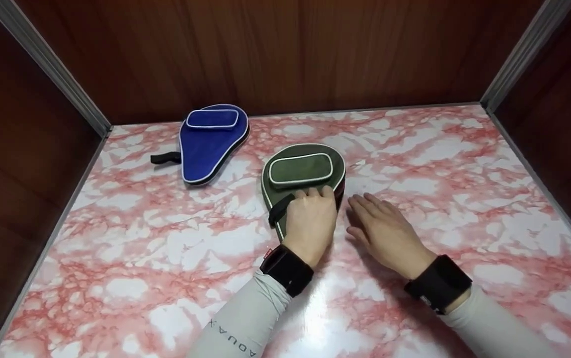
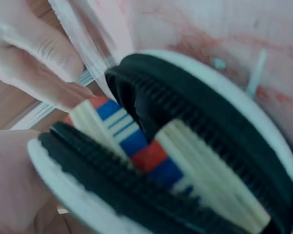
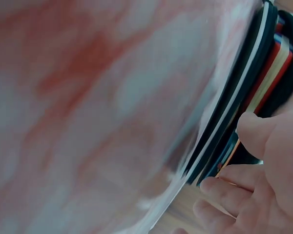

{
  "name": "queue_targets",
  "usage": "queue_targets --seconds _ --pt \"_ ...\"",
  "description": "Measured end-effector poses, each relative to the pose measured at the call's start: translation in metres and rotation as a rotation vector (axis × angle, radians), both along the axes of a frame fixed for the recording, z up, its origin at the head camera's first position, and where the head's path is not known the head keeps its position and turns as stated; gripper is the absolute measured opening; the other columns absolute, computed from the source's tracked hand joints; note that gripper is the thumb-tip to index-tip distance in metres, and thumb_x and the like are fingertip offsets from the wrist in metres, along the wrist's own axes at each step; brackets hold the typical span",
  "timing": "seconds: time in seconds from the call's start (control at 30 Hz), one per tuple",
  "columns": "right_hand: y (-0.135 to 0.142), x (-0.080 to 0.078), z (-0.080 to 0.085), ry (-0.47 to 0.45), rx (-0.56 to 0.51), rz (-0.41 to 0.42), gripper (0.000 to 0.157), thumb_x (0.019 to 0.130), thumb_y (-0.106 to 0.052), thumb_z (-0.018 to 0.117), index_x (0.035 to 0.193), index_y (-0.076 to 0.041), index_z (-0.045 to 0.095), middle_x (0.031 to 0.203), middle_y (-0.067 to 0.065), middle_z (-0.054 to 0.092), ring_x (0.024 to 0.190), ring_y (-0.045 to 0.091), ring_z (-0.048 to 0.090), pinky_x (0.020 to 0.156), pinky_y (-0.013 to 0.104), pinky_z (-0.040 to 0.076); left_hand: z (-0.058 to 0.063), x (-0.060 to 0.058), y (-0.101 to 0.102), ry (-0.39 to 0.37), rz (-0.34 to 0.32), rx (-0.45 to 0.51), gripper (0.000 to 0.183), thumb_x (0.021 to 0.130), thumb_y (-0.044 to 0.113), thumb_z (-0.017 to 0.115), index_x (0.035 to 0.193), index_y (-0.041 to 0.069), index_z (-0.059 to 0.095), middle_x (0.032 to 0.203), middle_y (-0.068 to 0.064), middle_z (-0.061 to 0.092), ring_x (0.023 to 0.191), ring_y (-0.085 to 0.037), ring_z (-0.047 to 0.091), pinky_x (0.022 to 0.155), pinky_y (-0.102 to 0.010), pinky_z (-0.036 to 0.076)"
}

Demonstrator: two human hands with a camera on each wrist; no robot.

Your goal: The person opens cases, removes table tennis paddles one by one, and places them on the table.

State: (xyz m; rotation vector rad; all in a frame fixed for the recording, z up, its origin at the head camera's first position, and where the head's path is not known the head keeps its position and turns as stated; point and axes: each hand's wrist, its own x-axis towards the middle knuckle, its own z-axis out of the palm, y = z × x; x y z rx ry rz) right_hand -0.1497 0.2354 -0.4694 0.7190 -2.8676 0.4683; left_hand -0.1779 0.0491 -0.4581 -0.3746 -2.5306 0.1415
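Observation:
A green table tennis bat case [image 1: 301, 168] with white piping lies on the table, its side zip parted. My left hand [image 1: 310, 221] grips its upper cover with curled fingers. In the left wrist view, two wooden bat handles [image 2: 212, 178] with red and blue bands show between the black zip edges. My right hand [image 1: 387, 233] is held beside the opening, fingers extended, holding nothing. In the right wrist view, red and pale bat edges [image 3: 271, 73] show inside the case, close to the right thumb. The left fingertips are hidden in the head view.
A blue bat case [image 1: 210, 149] with a black strap [image 1: 166, 158] lies at the back left. Brown wooden panels [image 1: 285, 54] enclose the back and sides of the red-and-white marbled table [image 1: 131, 238]. The green case has a black strap [image 1: 279, 211] on its left.

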Motion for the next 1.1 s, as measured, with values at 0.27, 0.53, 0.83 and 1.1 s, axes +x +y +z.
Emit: queue_targets --seconds 0.27,0.53,0.83,1.1 --pt "-0.012 -0.002 -0.002 0.045 0.055 0.066 0.060 0.110 -0.027 0.069 0.159 0.004 0.054 0.164 0.025 0.052 0.154 0.046 0.045 0.124 0.063 0.036 0.001 -0.004 -0.022 0.043 -0.083 0.157 0.014 0.096 0.026 0.074 0.094 0.013 0.069 0.081 -0.005 0.073 0.066 -0.025 0.069 0.054 -0.040 0.057" --pt "-0.021 -0.005 -0.005 0.034 0.106 0.061 0.057 0.109 -0.027 0.071 0.154 0.006 0.059 0.163 0.026 0.052 0.153 0.047 0.046 0.123 0.064 0.037 0.007 -0.006 -0.055 -0.174 -0.250 0.402 0.018 0.108 0.023 0.066 0.105 0.006 0.068 0.087 -0.009 0.073 0.076 -0.035 0.075 0.064 -0.051 0.059" --pt "-0.025 -0.004 -0.002 0.025 0.115 0.060 0.054 0.107 -0.023 0.073 0.149 0.008 0.063 0.161 0.027 0.054 0.151 0.048 0.048 0.122 0.063 0.039 0.011 0.007 -0.089 -0.160 -0.253 0.564 0.019 0.108 0.022 0.065 0.097 0.007 0.060 0.082 -0.008 0.065 0.070 -0.038 0.070 0.058 -0.053 0.056" --pt "-0.028 -0.006 -0.003 0.089 0.105 0.054 0.044 0.106 -0.015 0.070 0.143 0.009 0.067 0.155 0.028 0.059 0.145 0.050 0.054 0.118 0.064 0.044 0.008 0.018 -0.127 -0.075 -0.209 0.599 0.025 0.105 0.025 0.066 0.088 0.009 0.059 0.066 -0.005 0.059 0.064 -0.038 0.066 0.068 -0.051 0.049"
